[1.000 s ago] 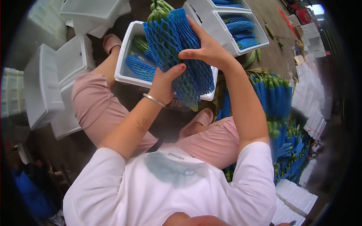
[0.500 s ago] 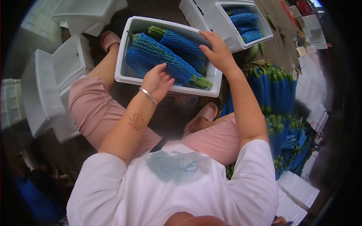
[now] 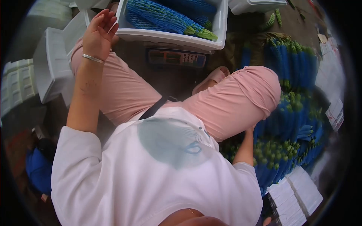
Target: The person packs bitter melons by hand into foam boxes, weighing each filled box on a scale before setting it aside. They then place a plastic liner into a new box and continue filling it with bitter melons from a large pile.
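Note:
My left hand (image 3: 99, 37) is raised at the left side of a white foam box (image 3: 169, 36), fingers apart and holding nothing. In the box lie long green gourds (image 3: 162, 17) in blue foam netting, their pale green ends toward the right. My right hand (image 3: 249, 130) reaches down beside my right thigh, its fingers hidden behind the leg. Nearest to it is a big pile of the same blue-netted gourds (image 3: 277, 150) on my right.
Beneath the box sits a scale with a number keypad (image 3: 176, 58). White foam boxes (image 3: 56, 60) stand at the left, another (image 3: 256, 4) at the top. Loose gourds (image 3: 268, 22) lie on the floor. White stacked sheets (image 3: 292, 196) are at lower right; a person in blue (image 3: 39, 169) at lower left.
Both hands have left the netted gourds in the box. My left hand moved left and up; my right went down beside my leg. The view has tilted, placing the box higher.

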